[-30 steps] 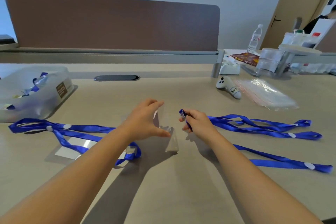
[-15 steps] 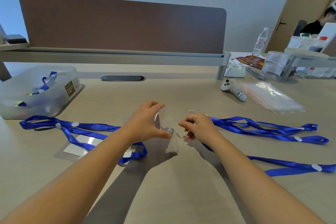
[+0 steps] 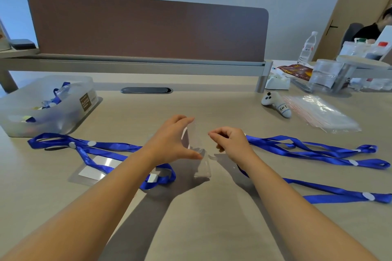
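My left hand (image 3: 172,141) holds a clear plastic badge sleeve (image 3: 194,144) upright between thumb and fingertips, just above the desk. My right hand (image 3: 230,142) is close beside it with fingers curled, pinching the end of a blue lanyard (image 3: 307,148) whose clip is hidden behind the fingers. That lanyard trails off to the right over the desk. A second clear sleeve (image 3: 203,167) lies flat under my hands. Another blue lanyard (image 3: 95,148) with a badge sleeve and white card (image 3: 93,170) lies at the left.
A frosted plastic bin (image 3: 70,110) with more lanyards stands at the left. At the right lie a white controller (image 3: 275,104) and a stack of clear bags (image 3: 322,112). A brown divider panel (image 3: 148,27) closes the desk's far side. A person sits at far right.
My right hand has moved left toward the upright sleeve, and the blue lanyard end seen in its fingers before is now hidden. The left hand has held the sleeve steady.
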The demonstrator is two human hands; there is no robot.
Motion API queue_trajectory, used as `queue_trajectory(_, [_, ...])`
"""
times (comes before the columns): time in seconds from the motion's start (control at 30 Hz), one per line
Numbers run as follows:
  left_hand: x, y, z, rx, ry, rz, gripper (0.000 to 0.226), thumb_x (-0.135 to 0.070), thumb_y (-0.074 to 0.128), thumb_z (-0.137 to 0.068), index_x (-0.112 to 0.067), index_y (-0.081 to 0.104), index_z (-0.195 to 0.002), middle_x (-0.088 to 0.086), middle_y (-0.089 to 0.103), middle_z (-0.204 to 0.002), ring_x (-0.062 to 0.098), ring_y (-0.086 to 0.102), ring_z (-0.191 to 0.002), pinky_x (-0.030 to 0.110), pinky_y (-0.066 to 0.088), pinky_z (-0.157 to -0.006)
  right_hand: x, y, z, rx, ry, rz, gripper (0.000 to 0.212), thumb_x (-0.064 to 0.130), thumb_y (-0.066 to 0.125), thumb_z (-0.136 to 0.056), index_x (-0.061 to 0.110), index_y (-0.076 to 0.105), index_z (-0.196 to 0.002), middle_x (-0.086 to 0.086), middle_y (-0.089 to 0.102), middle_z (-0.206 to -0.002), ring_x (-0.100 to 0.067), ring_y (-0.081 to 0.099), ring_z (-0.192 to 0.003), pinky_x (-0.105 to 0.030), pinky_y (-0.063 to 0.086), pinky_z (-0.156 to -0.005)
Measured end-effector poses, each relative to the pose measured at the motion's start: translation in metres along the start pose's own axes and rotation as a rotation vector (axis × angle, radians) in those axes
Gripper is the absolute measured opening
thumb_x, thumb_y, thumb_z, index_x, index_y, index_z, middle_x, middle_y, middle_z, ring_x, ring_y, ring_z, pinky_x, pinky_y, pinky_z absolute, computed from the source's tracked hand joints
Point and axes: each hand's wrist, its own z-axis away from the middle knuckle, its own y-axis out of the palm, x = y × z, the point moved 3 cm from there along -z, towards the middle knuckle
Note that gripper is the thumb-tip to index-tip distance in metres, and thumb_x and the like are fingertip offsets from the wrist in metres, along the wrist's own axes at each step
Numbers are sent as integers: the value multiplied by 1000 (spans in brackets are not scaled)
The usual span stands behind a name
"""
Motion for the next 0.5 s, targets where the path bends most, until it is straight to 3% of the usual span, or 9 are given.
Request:
queue_trajectory(0.17, [0,0,1,2,23,58,91,-30,77,-65,-20,25,-139,3,31,-144,20,32,-129,34,34,-106,4,5,1,68,59,-211,20,0,52,-88,-5,61,-105,-3,59,-73,-12,58,-67,-17,52,-64])
queue_trajectory(0.27, [2,0,1,-22,32,93,92,-29,78,-63,-20,27,-138,2,33,-143,20,33,-128,33,33,-105,6,7,2,112,61,-272,11,0,54,-86,4,62,-92,-5,61,-73,-13,60,-68,-19,54,-67])
queue_trajectory(0.5, [11,-3,0,-97,30,194,88,-29,78,-62,-24,30,-136,1,34,-144,19,36,-128,28,32,-98,9,9,2,126,64,-428,20,-4,53,-85,13,62,-78,-5,64,-77,-12,62,-68,-19,55,-67])
